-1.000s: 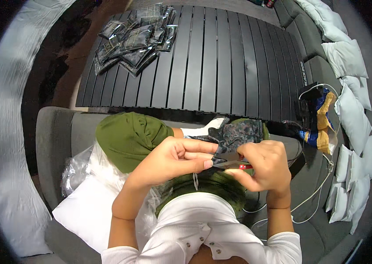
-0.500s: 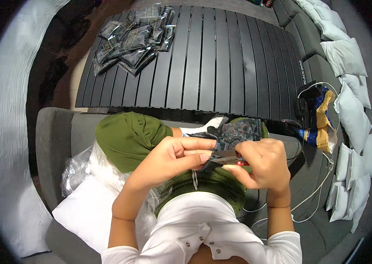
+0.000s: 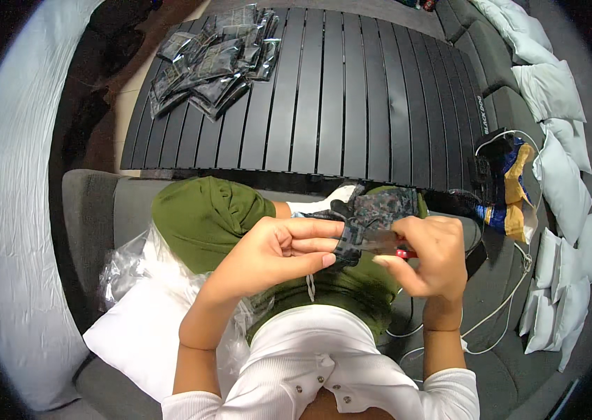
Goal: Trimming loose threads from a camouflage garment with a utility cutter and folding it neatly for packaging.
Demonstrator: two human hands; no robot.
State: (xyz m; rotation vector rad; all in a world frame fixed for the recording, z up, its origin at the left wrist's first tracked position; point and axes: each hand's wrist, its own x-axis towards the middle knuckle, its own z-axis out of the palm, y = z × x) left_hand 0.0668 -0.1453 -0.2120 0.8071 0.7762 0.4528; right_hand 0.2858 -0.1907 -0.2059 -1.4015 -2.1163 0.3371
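Over my lap, my left hand (image 3: 278, 250) pinches the edge of a dark camouflage-patterned cloth (image 3: 387, 206) between thumb and fingers. The cloth drapes over my leg toward the table. Closed in my right hand (image 3: 427, 255) are small snips (image 3: 378, 242) with metal blades and a red part near the thumb. Their blades are smeared by motion and point left at the cloth's edge by my left fingertips. Whether the blades touch the cloth I cannot tell. My right fingers hide most of the handle.
A black slatted table (image 3: 310, 91) stands ahead, with a pile of clear-wrapped dark packets (image 3: 215, 59) at its far left. On the sofa lie a white pillow (image 3: 138, 343), clear plastic bags (image 3: 124, 273) and a white cable (image 3: 492, 322). A blue-and-yellow bag (image 3: 516, 189) stands right; several white cushions (image 3: 562, 189) line that side.
My right hand has drawn slightly right with the snips, so their blades sit farther from my left fingers. My left hand stays in place, still pinching the cloth.
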